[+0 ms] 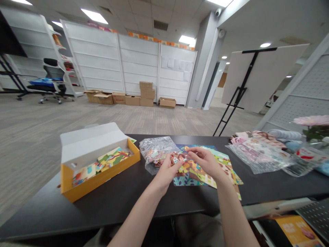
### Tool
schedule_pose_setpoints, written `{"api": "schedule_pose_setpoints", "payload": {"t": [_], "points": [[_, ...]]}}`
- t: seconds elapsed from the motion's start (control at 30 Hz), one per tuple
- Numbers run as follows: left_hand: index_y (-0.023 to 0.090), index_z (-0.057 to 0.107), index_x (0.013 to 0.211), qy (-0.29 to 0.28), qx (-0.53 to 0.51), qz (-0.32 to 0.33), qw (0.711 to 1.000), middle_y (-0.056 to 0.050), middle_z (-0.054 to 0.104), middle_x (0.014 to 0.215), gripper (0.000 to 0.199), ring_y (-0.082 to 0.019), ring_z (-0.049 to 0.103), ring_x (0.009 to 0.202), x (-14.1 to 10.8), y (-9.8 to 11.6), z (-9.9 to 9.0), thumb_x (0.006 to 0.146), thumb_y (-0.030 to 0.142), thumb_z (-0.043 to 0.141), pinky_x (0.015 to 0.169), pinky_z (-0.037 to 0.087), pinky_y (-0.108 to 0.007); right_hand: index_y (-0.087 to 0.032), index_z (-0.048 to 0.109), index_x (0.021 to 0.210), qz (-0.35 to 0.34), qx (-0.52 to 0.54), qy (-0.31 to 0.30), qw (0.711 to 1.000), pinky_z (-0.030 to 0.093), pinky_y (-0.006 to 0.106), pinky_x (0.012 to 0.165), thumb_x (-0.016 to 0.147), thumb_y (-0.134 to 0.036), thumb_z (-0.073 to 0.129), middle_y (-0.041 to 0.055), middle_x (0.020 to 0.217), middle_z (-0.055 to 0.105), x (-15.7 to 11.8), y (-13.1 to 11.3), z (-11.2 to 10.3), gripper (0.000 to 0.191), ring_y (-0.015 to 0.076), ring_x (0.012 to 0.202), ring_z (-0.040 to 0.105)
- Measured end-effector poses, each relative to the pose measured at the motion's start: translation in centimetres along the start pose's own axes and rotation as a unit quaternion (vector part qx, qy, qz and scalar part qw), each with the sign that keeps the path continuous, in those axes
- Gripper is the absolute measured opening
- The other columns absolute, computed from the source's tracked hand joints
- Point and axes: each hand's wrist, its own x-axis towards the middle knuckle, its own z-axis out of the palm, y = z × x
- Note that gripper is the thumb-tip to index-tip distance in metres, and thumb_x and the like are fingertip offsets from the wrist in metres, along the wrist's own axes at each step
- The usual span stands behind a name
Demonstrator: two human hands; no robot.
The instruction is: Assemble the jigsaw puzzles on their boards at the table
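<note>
My left hand [167, 169] is closed around several colourful jigsaw puzzle pieces [180, 158], with the thumb over their near side. Just right of it, my right hand [205, 161] has its thumb and fingers drawn together by the pieces; what they pinch, if anything, is too small to make out. Beneath both hands lie overlapping illustrated puzzle boards [223, 159], partly covered by my hands. A clear plastic bag [156, 145] with more printed pieces rests against the left side of my left hand.
At the left stands a yellow box [102, 178] with its white lid raised and printed boards inside. Packaged textiles [259, 154] and pink flowers [312, 120] occupy the right end of the black table [115, 204]. An easel [238, 92] stands beyond; cardboard boxes [147, 94] line the far shelves.
</note>
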Motion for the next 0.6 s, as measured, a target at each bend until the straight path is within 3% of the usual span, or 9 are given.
{"api": "schedule_pose_setpoints", "payload": {"t": [0.07,0.17,0.23,0.33,0.6], "points": [[0.020,0.056,0.105,0.007,-0.041,-0.015,0.999,-0.004,0.070,0.092,0.033,-0.016,0.069,0.073,-0.2,0.7,0.1,0.079,0.024,0.077,0.055,0.056,-0.023,-0.020,0.074,0.093,0.025,-0.099,0.024,0.995,0.048,0.032,0.070,0.086,-0.048,0.063,0.0060,0.088,0.074,-0.9,0.5,-1.7,0.031,0.0201,0.074,0.064],[0.018,0.056,0.097,0.032,-0.106,-0.056,0.992,-0.004,0.069,0.083,0.017,-0.016,0.070,0.069,-0.6,1.7,0.1,0.083,0.015,0.066,0.051,0.057,-0.023,-0.020,0.076,0.086,0.084,-0.239,-0.036,0.967,0.044,0.031,0.067,0.072,-0.039,0.076,0.0049,0.084,0.074,-2.2,1.4,-2.9,0.024,0.0209,0.072,0.062],[0.017,0.058,0.094,0.049,-0.140,-0.086,0.985,-0.006,0.071,0.084,0.010,-0.017,0.071,0.070,-0.7,2.2,0.1,0.086,0.012,0.058,0.050,0.058,-0.022,-0.020,0.075,0.083,0.105,-0.279,-0.077,0.951,0.042,0.029,0.066,0.063,-0.032,0.081,0.0031,0.082,0.073,-2.7,1.9,-2.7,0.024,0.0208,0.073,0.062],[0.014,0.060,0.093,0.056,-0.167,-0.107,0.978,-0.011,0.072,0.088,0.009,-0.016,0.072,0.071,-0.7,2.4,0.1,0.088,0.011,0.053,0.051,0.060,-0.021,-0.020,0.073,0.078,0.109,-0.285,-0.095,0.948,0.040,0.027,0.065,0.059,-0.025,0.082,0.0005,0.075,0.070,-3.0,2.4,-1.9,0.022,0.0196,0.073,0.061],[0.016,0.056,0.094,0.054,-0.158,-0.067,0.984,-0.008,0.071,0.086,0.011,-0.018,0.073,0.074,-0.3,1.4,0.2,0.086,0.009,0.059,0.052,0.060,-0.022,-0.018,0.065,0.070,0.098,-0.262,-0.139,0.950,0.036,0.025,0.059,0.064,-0.021,0.074,-0.0010,0.069,0.063,-2.5,2.1,-1.3,0.011,0.0157,0.066,0.055]]}}
